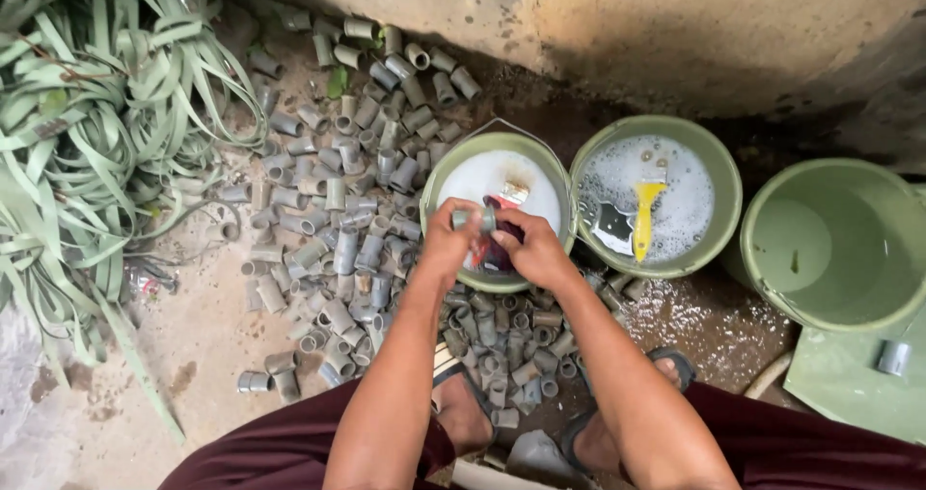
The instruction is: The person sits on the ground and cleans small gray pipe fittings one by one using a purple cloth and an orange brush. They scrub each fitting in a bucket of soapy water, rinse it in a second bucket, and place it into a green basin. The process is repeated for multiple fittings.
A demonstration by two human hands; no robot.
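Grey pipe piece: a short plastic sleeve (475, 220), held level between both hands just above the near rim of the white-liquid bucket (442, 176).
Left hand: the left hand (446, 242) pinches the left end of the sleeve, fingers curled round it.
Right hand: the right hand (535, 249) grips the right end; it also seems to clamp a dark red rag or brush (492, 249) under the sleeve, though what that is cannot be told for sure.
Grip advice: I judge it best to keep the sleeve over the bucket so drips fall inside, and to turn it with one hand while the other rubs.
Brush in bucket: a small paintbrush (511, 194) lies in the white liquid.
Soapy bucket: just to the right, a foamy bucket (719, 162) holds a yellow-handled scraper (644, 215).
Third bucket: the green bucket (907, 287) farther right holds clear water.
Floor: heaps of grey sleeves (347, 201) lie on the dirt; green strips (96, 133) are piled at left.
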